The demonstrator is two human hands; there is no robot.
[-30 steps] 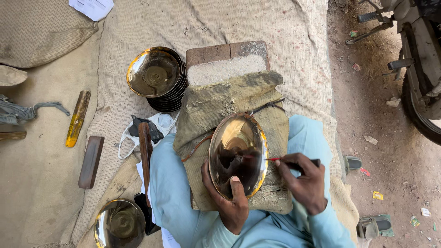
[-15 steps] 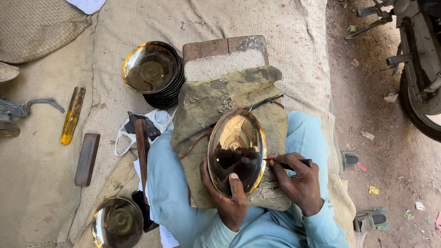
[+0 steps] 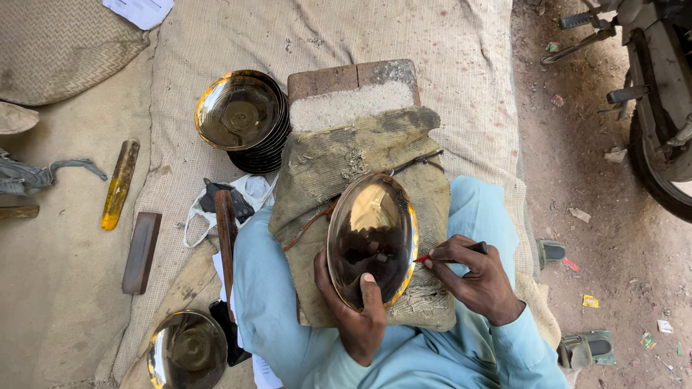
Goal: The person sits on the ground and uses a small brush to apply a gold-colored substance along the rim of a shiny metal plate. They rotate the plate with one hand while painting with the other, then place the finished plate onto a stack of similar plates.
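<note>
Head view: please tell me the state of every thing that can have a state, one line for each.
Brass plate: tilted on the padded block, held at its near rim.
Left hand: grips the plate, thumb on its face.
Right hand: pinches a pen-like tool.
Pen-like tool: red tip at the plate's right rim.
Stack of plates: piled, concave side up.
Single plate: lying flat.

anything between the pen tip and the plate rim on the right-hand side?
Nothing visible. The right hand holds the red-tipped pen with its tip right at the right edge of the shiny metal plate; no object lies between them. The left hand grips the plate's lower edge, clear of the tip.
</note>
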